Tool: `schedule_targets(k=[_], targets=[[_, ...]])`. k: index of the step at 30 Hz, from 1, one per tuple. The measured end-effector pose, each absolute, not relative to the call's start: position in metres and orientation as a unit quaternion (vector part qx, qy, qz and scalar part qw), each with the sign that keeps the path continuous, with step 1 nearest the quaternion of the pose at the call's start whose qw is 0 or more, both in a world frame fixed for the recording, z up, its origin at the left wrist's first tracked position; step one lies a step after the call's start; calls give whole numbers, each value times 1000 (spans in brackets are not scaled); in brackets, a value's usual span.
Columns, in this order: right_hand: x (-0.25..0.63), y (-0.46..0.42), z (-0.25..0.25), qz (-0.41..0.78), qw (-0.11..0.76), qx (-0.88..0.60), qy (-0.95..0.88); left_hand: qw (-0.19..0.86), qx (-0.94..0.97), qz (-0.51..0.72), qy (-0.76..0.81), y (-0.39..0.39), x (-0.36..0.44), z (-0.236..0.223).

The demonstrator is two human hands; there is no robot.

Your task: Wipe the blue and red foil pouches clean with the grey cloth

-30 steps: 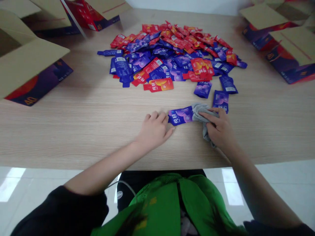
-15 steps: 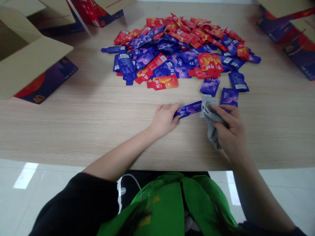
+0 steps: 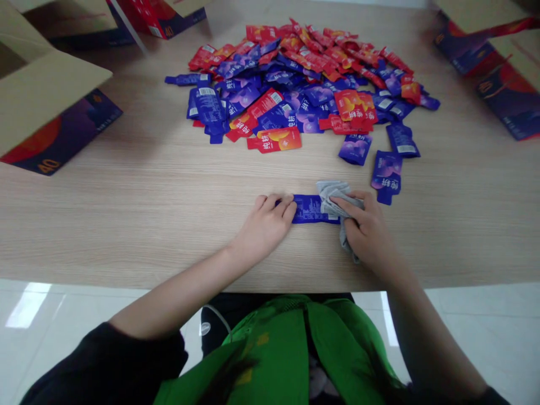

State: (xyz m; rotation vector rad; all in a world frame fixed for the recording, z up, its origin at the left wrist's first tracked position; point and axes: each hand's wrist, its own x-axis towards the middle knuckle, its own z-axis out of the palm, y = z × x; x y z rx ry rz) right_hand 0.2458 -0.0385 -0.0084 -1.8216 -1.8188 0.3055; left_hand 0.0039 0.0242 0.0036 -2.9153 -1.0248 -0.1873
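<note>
My left hand (image 3: 270, 216) is closed on the spout end of a blue pouch (image 3: 309, 209), which lies on the table with its printed text and barcode side up. A crumpled grey cloth (image 3: 335, 198) is gripped in my right hand (image 3: 365, 225) and pressed over the pouch's right end, hiding part of it. Just beyond my right hand lies another blue pouch (image 3: 387, 171), front side up. Farther off, a heap of red pouches (image 3: 314, 56) and blue pouches (image 3: 291, 109) spreads across the table.
Open cardboard boxes (image 3: 63, 135) stand on the left of the wooden table (image 3: 147, 225), and more boxes (image 3: 506, 95) are on the right. The table's front edge runs close to my body.
The blue pouch has been turned from its picture side to its text side and now lies flatter. My right hand has moved left and slightly down with the cloth.
</note>
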Motion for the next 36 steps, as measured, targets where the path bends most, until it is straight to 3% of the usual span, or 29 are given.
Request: schedule_targets(k=[5, 11, 13, 27, 33, 36], targets=[[221, -25, 14, 49, 307, -661, -683, 31, -934, -70, -348, 8, 4, -6], [167, -22, 1, 33, 129, -640, -757, -11, -921, -18, -389, -4, 5, -9], [169, -25, -5, 12, 114, -652, -749, -18, -917, -9, -398, -7, 6, -8], [244, -41, -8, -9, 150, -743, -652, -30, -903, -14, -428, -10, 13, -8], [236, -34, 1, -19, 257, -690, -677, -28, -898, -29, -439, -12, 16, -6], [198, -30, 1, -18, 201, -648, -735, -23, -898, -20, -438, -12, 17, -5]])
